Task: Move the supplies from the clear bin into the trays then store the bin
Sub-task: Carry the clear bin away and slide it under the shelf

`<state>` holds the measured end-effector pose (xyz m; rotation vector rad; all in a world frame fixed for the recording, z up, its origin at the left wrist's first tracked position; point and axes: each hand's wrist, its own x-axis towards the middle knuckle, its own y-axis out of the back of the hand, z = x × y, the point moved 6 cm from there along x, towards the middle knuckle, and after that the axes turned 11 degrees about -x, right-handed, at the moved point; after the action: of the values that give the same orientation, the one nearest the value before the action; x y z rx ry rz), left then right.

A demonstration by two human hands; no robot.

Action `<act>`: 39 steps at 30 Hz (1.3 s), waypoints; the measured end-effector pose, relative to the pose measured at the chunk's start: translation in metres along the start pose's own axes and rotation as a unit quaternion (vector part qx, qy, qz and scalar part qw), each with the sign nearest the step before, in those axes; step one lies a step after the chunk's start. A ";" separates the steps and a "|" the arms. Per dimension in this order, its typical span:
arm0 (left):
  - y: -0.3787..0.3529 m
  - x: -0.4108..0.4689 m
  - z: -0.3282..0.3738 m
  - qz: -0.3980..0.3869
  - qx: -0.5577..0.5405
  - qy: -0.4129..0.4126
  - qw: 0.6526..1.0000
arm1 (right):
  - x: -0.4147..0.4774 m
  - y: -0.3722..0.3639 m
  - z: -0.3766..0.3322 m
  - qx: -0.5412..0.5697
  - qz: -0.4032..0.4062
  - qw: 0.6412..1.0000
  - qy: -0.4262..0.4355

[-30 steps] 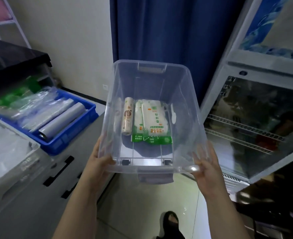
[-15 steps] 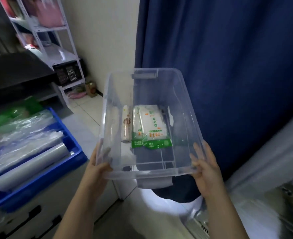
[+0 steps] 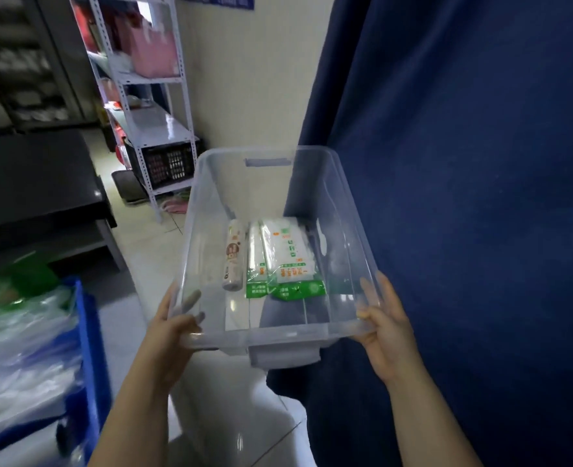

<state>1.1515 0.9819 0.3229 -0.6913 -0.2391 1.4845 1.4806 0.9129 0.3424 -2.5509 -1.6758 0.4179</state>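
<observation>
Holding the clear bin (image 3: 349,237) in the air by its two near corners, the left hand (image 3: 170,335) and the right hand (image 3: 386,328) each clamp fingers and thumb around the rim, in front of a blue curtain (image 3: 480,163). On the bin's bottom a slim roll (image 3: 233,261) lies just beside two green-and-white packets (image 3: 288,261). A blue tray (image 3: 91,348) holding plastic-wrapped supplies sits at lower left, apart from the bin.

Both hands, left (image 3: 172,332) and right (image 3: 384,326), grip the clear bin (image 3: 352,230) holding a roll (image 3: 233,256) and green-white packets (image 3: 288,261).
</observation>
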 end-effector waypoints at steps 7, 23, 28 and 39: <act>-0.024 0.128 0.047 0.032 -0.021 -0.033 0.999 | 0.134 -0.054 -0.030 0.013 -0.021 1.000 0.006; -0.062 0.275 0.058 0.169 -0.029 -0.167 0.971 | 0.402 -0.122 -0.056 -0.019 -0.199 0.980 -0.009; -0.070 0.312 0.071 0.211 -0.001 -0.195 0.958 | 0.463 -0.155 -0.057 -0.018 -0.246 0.968 -0.037; -0.011 0.448 0.102 0.278 -0.039 -0.153 0.947 | 0.594 -0.271 -0.017 -0.036 -0.260 0.963 -0.062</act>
<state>1.1518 1.4406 0.2915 -0.6146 -0.3602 2.1386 1.4647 1.5644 0.2986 -2.0353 -2.3408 0.4839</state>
